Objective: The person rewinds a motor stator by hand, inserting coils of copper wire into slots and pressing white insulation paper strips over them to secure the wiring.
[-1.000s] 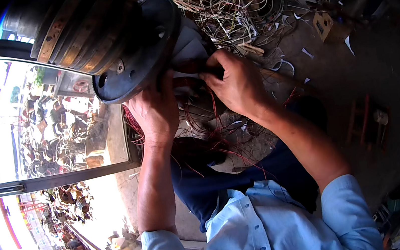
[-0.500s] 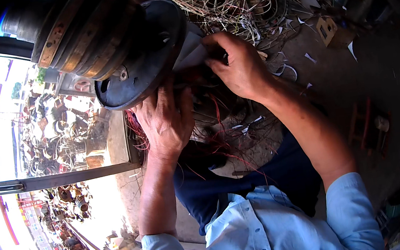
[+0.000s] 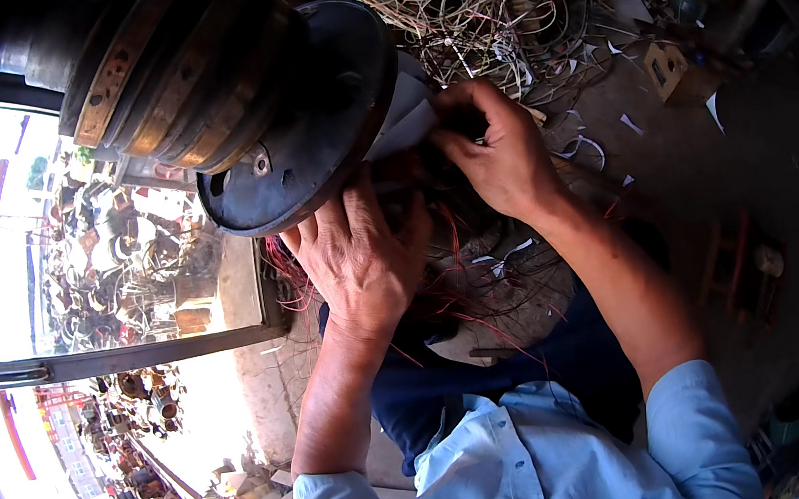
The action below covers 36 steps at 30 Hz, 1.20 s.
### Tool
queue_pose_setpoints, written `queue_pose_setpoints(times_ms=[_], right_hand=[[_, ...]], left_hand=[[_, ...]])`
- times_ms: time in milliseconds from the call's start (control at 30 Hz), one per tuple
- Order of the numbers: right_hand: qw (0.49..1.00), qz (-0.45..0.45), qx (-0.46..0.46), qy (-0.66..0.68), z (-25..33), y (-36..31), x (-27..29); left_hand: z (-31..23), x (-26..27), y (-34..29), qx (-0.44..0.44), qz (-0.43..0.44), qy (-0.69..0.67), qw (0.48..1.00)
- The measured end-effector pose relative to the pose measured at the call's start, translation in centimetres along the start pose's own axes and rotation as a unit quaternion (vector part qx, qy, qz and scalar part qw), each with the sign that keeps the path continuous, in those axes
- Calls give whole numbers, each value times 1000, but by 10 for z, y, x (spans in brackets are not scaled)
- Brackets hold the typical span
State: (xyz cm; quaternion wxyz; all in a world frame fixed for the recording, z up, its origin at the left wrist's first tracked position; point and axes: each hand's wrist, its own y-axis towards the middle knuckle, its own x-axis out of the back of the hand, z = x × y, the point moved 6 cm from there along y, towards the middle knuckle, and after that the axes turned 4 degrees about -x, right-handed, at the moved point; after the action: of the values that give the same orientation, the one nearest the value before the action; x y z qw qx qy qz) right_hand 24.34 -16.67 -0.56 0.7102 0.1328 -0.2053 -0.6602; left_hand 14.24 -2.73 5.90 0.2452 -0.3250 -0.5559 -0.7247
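Note:
A big rotor with copper slip rings and a dark round end disc fills the upper left. My left hand reaches up under the disc's lower rim, fingers stretched out and thumb apart. Its fingertips are hidden behind the rim. To its right, my right hand pinches a white sheet, seemingly insulating paper, between thumb and forefinger. The sheet's other end runs behind the disc. Thin red wires hang below the disc, around and between both hands.
A tangled heap of pale wire lies at the back. White paper scraps and a small cardboard box are on the floor to the right. Beyond, a low stool stands in shadow. A window frame borders the left side.
The rotor and disc sit slightly lower and farther right in view. My left hand has shifted right along the rim. My right hand, still pinching the sheet, appears slightly lower and farther right.

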Motion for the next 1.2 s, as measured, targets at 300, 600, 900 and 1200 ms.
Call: queue_pose_setpoints(times_ms=[300, 600, 900, 1200], right_hand=[[968, 21, 226, -105, 57, -18, -12], [972, 63, 195, -111, 53, -6, -8], [989, 6, 127, -78, 42, -3, 5], [995, 93, -24, -22, 8, 21, 0]], left_hand=[[12, -7, 0, 40, 12, -74, 996], [5, 4, -2, -26, -16, -1, 1000], [18, 10, 2, -25, 14, -64, 998], [27, -5, 14, 51, 58, -110, 991]])
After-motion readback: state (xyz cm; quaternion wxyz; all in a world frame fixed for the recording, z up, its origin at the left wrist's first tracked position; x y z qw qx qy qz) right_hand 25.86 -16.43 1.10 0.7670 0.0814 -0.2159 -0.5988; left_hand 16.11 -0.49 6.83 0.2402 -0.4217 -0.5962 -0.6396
